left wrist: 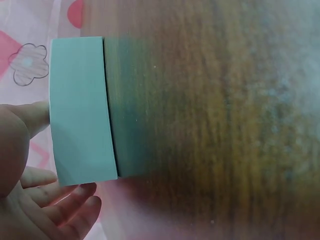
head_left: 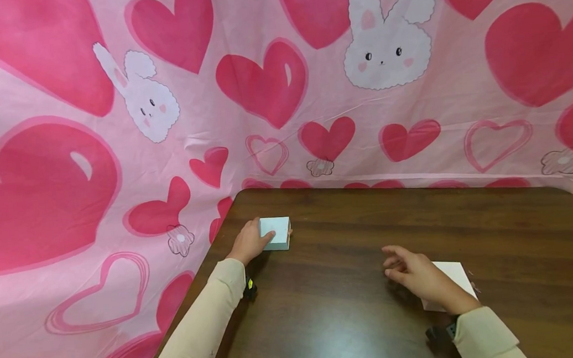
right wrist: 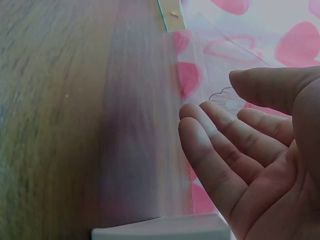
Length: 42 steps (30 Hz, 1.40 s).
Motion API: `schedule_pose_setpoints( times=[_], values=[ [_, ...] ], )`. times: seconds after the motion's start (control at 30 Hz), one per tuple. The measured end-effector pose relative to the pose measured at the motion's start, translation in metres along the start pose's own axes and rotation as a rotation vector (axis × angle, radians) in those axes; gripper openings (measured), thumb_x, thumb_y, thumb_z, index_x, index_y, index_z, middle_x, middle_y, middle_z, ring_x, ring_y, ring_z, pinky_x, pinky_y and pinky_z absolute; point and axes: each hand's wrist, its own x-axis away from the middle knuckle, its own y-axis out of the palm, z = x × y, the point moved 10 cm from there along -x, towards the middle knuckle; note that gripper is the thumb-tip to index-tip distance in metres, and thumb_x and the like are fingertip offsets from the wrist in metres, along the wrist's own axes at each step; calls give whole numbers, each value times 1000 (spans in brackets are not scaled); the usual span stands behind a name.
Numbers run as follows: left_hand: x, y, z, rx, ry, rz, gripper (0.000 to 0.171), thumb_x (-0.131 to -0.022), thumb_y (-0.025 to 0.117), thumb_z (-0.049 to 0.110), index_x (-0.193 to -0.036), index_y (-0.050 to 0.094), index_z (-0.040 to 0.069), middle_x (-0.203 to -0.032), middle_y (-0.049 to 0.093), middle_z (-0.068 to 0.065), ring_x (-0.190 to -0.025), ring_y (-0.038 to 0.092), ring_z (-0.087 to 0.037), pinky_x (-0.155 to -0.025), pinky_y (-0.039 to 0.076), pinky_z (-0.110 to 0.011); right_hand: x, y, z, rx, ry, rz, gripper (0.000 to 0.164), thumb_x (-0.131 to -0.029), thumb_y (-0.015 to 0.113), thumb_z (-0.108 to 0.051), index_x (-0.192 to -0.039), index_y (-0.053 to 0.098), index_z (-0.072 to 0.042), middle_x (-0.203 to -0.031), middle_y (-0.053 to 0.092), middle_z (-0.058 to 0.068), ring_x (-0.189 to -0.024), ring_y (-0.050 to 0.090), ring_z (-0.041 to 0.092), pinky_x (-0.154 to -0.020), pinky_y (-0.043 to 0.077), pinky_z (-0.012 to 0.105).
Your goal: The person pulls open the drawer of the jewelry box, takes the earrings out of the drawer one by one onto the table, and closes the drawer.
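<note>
At the far left of the table lies a light blue box [head_left: 274, 231] with a small brown tab on its right side. My left hand [head_left: 249, 241] grips its left end, the thumb across the top. In the left wrist view the box's plain side [left wrist: 82, 110] faces the camera, with the fingers [left wrist: 75, 210] bent around its lower corner. My right hand [head_left: 413, 273] hovers over the table, fingers loosely bent and holding nothing. Partly hidden beneath the right hand and wrist is a white box [head_left: 455, 275] with thin tabs on its right side.
Both boxes sit on a dark brown wooden table [head_left: 335, 303] with rounded far corners. A pink cloth [head_left: 266, 25] with hearts and rabbits hangs behind and to the left of it. Each wrist carries a small black camera, the right one [head_left: 442, 334] low over the table.
</note>
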Motion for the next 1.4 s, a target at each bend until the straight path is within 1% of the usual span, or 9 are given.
schedule_pose_setpoints(
  times=[0.23,0.4,0.5,0.57,0.67,0.83,1.07,1.3,1.4],
  values=[
    [-1,3,-3,11,-20,-5,79,-89,69,42,-144,37,-7,-138,48,-23,-126,47,-35,-104,36,-48,-2,7,5,-12,37,-34,47,-92,68,-13,-134,51,-1,-102,67,-1,-90,65,14,-72,52,27],
    [1,5,-4,29,-29,-9,79,-89,69,42,-144,38,-6,-139,48,-22,-126,47,-35,-104,36,-48,-3,10,4,-14,32,-43,46,-94,67,-17,-134,51,-1,-103,67,-1,-90,64,13,-70,52,27],
    [2,4,-2,25,-16,-6,78,-90,68,43,-144,39,-6,-138,49,-22,-125,48,-34,-104,37,-48,-3,11,3,-13,26,-42,46,-93,68,-18,-134,52,-2,-102,67,-2,-89,64,13,-70,52,27],
    [3,4,0,17,5,1,76,-91,67,42,-142,40,-7,-136,51,-22,-123,49,-34,-104,37,-47,-4,12,2,-12,24,-42,46,-93,68,-19,-134,52,-3,-101,66,-3,-90,64,13,-70,52,27],
    [4,4,3,4,31,7,73,-91,67,42,-140,43,-7,-132,54,-22,-119,52,-33,-102,39,-46,-4,13,2,-17,36,-47,46,-94,68,-20,-134,52,-3,-101,66,-4,-90,64,13,-70,52,27],
    [6,3,5,11,52,18,68,-92,66,41,-137,48,-6,-126,58,-20,-113,55,-32,-99,42,-46,-6,16,4,-40,52,-64,46,-95,66,-20,-135,51,-2,-102,67,-2,-92,64,14,-70,52,26],
    [6,5,5,-11,48,1,71,-92,66,43,-138,46,-7,-130,56,-21,-117,54,-33,-100,41,-47,-10,20,5,-59,65,-78,46,-95,65,-20,-134,51,-1,-101,67,-3,-90,64,14,-67,52,25],
    [10,7,10,-18,50,-32,73,-92,64,44,-140,44,-7,-134,53,-21,-121,51,-33,-102,39,-48,-14,23,5,-74,57,-77,44,-95,65,-17,-133,52,0,-100,67,-1,-89,65,15,-66,53,25],
    [11,7,11,-20,55,-35,73,-92,64,44,-140,44,-7,-135,52,-21,-122,51,-33,-102,38,-47,-16,25,4,-76,54,-78,44,-95,65,-18,-133,52,0,-99,67,-1,-88,64,15,-65,53,25]
  ],
)
